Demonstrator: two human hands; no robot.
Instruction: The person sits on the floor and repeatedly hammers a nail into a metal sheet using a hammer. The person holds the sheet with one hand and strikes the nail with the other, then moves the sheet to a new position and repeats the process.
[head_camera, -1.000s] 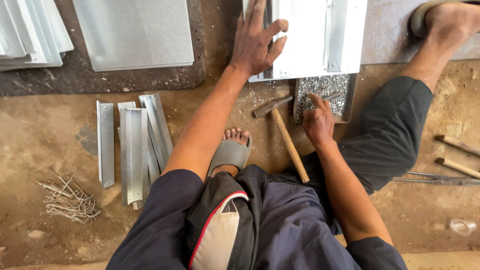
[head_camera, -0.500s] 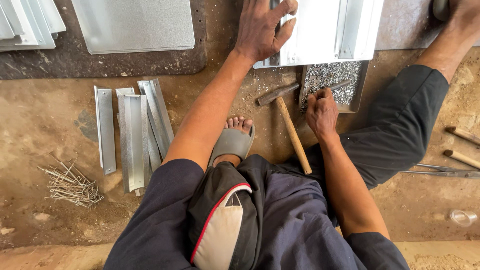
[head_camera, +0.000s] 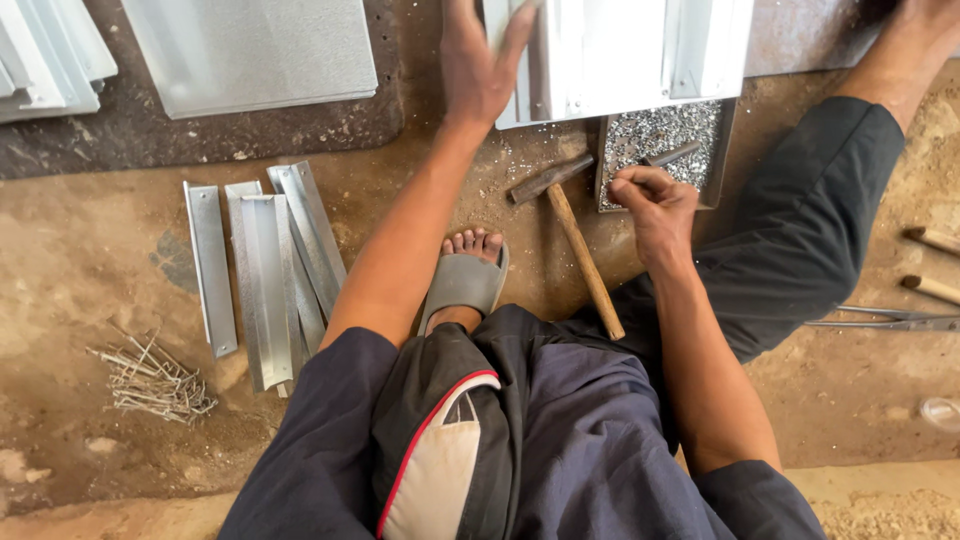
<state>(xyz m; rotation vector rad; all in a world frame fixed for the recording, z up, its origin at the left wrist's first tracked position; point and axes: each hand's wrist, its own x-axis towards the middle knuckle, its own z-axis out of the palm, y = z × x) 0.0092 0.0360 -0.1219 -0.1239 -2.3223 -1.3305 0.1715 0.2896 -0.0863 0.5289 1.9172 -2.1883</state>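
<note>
We had one view only, from a camera worn on the person's head, which looked almost straight down over the lap and the bent knees to the dirt floor. It sat close enough that the thighs filled the lower frame, while the left hand and right hand lay farther up. The top edge cut off the folded metal sheet ahead.
</note>
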